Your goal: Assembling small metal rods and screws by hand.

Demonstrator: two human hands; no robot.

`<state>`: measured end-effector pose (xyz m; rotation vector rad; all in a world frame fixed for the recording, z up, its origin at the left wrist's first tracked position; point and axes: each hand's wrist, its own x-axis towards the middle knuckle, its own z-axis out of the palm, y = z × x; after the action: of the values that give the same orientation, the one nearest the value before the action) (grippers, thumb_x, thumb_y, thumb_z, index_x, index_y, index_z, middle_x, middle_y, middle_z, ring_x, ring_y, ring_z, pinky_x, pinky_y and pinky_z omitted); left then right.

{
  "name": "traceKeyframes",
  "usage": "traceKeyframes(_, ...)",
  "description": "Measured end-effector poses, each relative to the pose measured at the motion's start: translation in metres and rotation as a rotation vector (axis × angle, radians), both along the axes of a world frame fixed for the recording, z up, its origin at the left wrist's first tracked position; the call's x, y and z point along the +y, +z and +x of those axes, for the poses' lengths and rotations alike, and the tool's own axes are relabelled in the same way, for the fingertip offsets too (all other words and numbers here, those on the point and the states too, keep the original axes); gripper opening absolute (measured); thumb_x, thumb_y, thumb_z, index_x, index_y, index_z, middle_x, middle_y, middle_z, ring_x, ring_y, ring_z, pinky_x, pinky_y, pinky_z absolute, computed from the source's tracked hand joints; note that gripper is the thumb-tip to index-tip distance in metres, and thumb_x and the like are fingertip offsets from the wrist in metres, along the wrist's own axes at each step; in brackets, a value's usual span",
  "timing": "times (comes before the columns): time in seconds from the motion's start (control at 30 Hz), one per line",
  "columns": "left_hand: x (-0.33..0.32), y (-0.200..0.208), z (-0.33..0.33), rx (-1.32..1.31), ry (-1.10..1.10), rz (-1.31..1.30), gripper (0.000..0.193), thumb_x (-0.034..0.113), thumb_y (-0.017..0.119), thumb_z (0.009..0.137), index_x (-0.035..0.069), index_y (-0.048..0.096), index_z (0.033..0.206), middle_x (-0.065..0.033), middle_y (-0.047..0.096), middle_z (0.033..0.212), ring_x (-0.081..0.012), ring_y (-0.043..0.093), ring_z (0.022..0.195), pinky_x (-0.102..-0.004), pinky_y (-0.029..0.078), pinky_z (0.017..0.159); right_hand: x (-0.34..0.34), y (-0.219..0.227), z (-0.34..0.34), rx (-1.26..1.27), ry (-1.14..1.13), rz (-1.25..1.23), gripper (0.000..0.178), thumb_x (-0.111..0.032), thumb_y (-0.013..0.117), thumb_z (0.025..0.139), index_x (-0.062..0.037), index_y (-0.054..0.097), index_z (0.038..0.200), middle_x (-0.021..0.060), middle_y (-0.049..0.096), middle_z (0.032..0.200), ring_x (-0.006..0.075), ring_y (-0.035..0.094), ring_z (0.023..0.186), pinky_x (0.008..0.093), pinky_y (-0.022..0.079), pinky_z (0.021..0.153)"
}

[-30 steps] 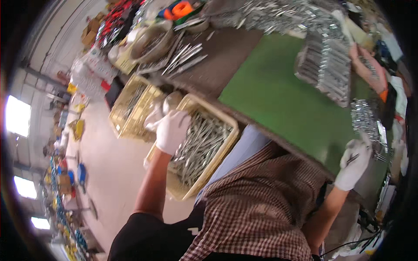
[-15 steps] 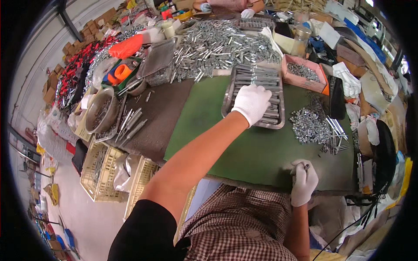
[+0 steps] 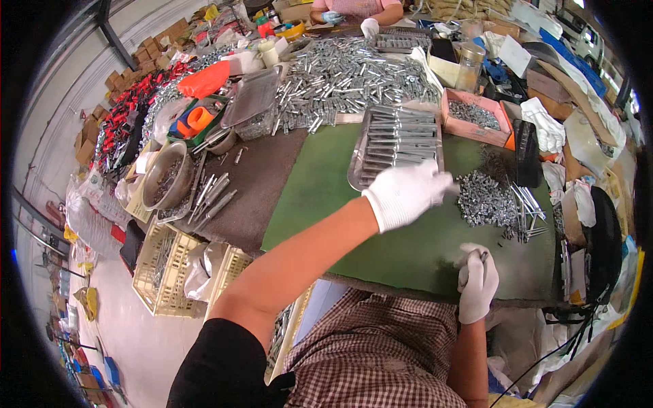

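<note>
My left hand [image 3: 407,194], in a white glove, lies over the near right corner of the metal tray [image 3: 358,158] of long bolts, reaching toward the pile of small nuts [image 3: 484,197] that sits just right of the tray on the green mat [image 3: 320,183]. The fingers are stretched out and blurred, so I cannot tell if they grip anything. My right hand [image 3: 476,282], also gloved, rests closed at the near edge of the mat and pinches a thin dark piece, perhaps a bolt; it is too small to be sure. To do this step well, I think I should take only a few nuts with my fingertips and not sweep the pile toward the loose rods [image 3: 527,211] on its right, and keep the right hand steady so the two parts can meet straight. Farther on the table there is a large heap of silver bolts [image 3: 347,71], a pink box [image 3: 476,112] with small parts on the right, and a steel bowl [image 3: 166,177] at the left. Yellow crates [image 3: 160,268] stand on the floor on the near left. At the far end another person's gloved hand [image 3: 369,27] works at the same table.
</note>
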<state>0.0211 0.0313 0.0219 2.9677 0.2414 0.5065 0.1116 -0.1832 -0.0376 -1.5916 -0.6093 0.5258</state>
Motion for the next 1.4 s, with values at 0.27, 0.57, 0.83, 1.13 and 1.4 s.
traceKeyframes(0.27, -0.056, -0.029, -0.001, 0.099, -0.145, -0.076, 0.018, 0.023, 0.062, 0.086, 0.007, 0.058, 0.092, -0.0118, 0.057, 0.084, -0.0295, 0.062, 0.084, -0.0407, 0.051, 0.076, 0.008, 0.015, 0.01, 0.178, 0.027, -0.072, 0.031, -0.021, 0.048, 0.098, 0.0028, 0.062, 0.113, 0.001, 0.059, 0.075, 0.0027, 0.04, 0.05, 0.0211, 0.032, 0.046)
traceKeyframes(0.57, -0.057, -0.026, -0.011, 0.071, -0.053, -0.294, 0.028, 0.025, 0.068, 0.081, 0.007, 0.055, 0.098, -0.0117, 0.056, 0.092, -0.0314, 0.06, 0.086, -0.0422, 0.05, 0.075, 0.003, 0.01, 0.011, 0.268, 0.026, 0.01, 0.021, -0.013, 0.053, 0.096, 0.0038, 0.06, 0.107, 0.0024, 0.061, 0.077, 0.0018, 0.039, 0.05, 0.0195, 0.03, 0.044)
traceKeyframes(0.83, -0.059, -0.022, -0.01, 0.043, -0.149, -0.145, 0.019, 0.022, 0.066, 0.081, 0.007, 0.056, 0.086, -0.0104, 0.055, 0.083, -0.0305, 0.059, 0.083, -0.0394, 0.051, 0.072, 0.004, 0.012, 0.014, 0.228, 0.052, -0.025, 0.025, -0.018, 0.05, 0.097, 0.0033, 0.063, 0.102, 0.0017, 0.06, 0.075, 0.0024, 0.039, 0.051, 0.0212, 0.032, 0.045)
traceKeyframes(1.13, -0.066, -0.005, -0.008, 0.08, -0.159, -0.047, 0.019, 0.022, 0.066, 0.081, 0.008, 0.057, 0.089, -0.0089, 0.056, 0.084, -0.0265, 0.059, 0.083, -0.0373, 0.05, 0.074, -0.008, 0.027, 0.015, 0.32, 0.069, 0.009, 0.035, -0.026, 0.046, 0.098, 0.0034, 0.064, 0.106, 0.0027, 0.062, 0.071, 0.0035, 0.038, 0.049, 0.0223, 0.032, 0.046)
traceKeyframes(1.4, -0.067, -0.011, -0.019, 0.109, -0.12, -0.238, 0.022, 0.019, 0.064, 0.083, 0.011, 0.061, 0.103, -0.0095, 0.057, 0.088, -0.0289, 0.061, 0.08, -0.0394, 0.051, 0.072, -0.016, 0.012, 0.017, 0.075, 0.095, -0.115, 0.013, -0.014, 0.056, 0.091, -0.002, 0.061, 0.09, 0.0001, 0.062, 0.072, 0.0045, 0.046, 0.057, 0.0222, 0.039, 0.054)
